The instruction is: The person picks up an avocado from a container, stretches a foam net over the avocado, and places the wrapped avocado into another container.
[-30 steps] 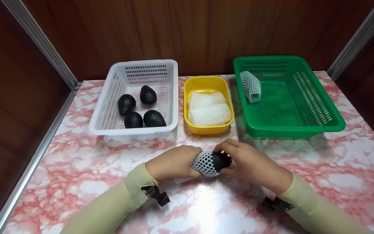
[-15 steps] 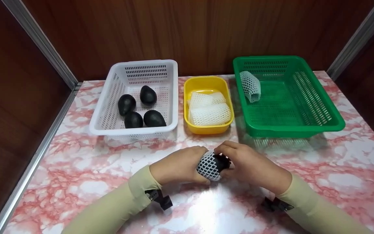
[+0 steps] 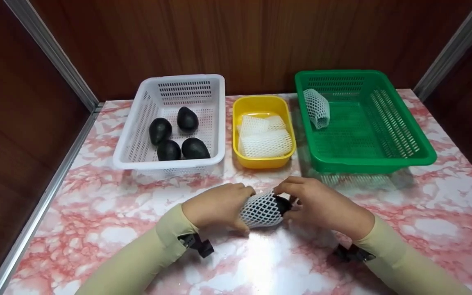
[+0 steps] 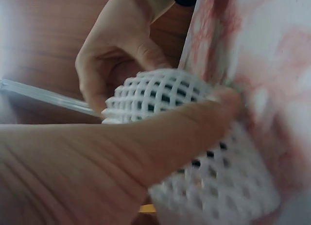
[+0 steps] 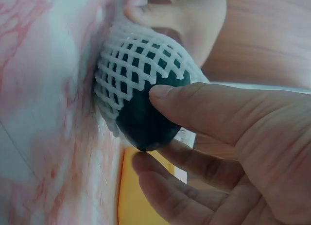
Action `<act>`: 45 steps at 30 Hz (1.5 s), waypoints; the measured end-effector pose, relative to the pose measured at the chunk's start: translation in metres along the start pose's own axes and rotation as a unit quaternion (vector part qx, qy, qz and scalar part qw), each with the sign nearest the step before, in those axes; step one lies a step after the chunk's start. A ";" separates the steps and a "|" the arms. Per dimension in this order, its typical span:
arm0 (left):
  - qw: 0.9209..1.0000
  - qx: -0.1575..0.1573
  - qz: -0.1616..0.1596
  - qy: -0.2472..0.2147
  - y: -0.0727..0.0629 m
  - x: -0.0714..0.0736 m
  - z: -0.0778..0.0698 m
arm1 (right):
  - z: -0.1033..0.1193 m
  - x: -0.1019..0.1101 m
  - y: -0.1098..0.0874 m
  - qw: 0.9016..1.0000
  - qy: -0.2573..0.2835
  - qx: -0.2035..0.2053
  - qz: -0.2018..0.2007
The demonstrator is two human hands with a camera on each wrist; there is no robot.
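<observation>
Between the hands, low over the table, lies a dark avocado [image 3: 283, 205] partly inside a white foam net sleeve [image 3: 261, 211]. My left hand [image 3: 216, 207] grips the sleeve from the left, its thumb along the near side. At the bare right end of the avocado, my right hand [image 3: 324, 207] holds the fruit with thumb and fingers. In the right wrist view the sleeve's edge reaches about halfway along the avocado [image 5: 148, 120], with the thumb close to that edge. An unfilled end of the sleeve [image 4: 233, 186] extends beyond the left thumb in the left wrist view.
A white basket [image 3: 127, 166] with several avocados [image 3: 160, 131] stands at the back left. Folded foam nets [image 3: 266, 143] fill part of a yellow tub [image 3: 264, 164] in the middle. A green basket [image 3: 367, 162] on the right contains one netted item [image 3: 317, 110].
The left hand moved right, then back left, and the net now covers more of the avocado. The right hand stays near the bare end. The baskets and tub keep their places.
</observation>
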State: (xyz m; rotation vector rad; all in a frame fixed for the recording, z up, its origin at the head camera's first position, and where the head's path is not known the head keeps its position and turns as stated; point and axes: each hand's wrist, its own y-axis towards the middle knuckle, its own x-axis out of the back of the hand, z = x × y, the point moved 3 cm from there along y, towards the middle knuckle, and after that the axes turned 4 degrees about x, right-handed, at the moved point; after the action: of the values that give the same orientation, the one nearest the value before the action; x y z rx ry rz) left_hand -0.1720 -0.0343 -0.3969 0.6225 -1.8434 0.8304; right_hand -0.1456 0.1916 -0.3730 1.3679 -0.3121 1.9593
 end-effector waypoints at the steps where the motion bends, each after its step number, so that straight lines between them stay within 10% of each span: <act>1: 1.000 -0.001 0.003 0.004 0.000 0.000 0.001 | -0.001 0.001 0.000 1.000 0.005 -0.005 0.001; 23: 0.991 -0.036 -0.042 -0.125 0.007 -0.002 -0.003 | 0.002 0.002 0.003 0.998 -0.006 0.010 -0.059; 38: 0.992 -0.029 -0.070 -0.097 0.008 -0.009 -0.017 | -0.001 0.013 -0.002 1.000 -0.016 -0.007 -0.014; 45: 0.992 -0.032 -0.080 -0.089 0.008 -0.010 -0.020 | 0.005 0.025 -0.006 0.994 -0.026 -0.051 -0.096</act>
State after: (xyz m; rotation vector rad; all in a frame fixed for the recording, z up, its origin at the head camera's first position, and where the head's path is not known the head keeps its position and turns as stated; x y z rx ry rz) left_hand -0.1629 -0.0134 -0.4024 0.8141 -1.9425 0.6232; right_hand -0.1427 0.2031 -0.3496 1.3337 -0.2902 1.7290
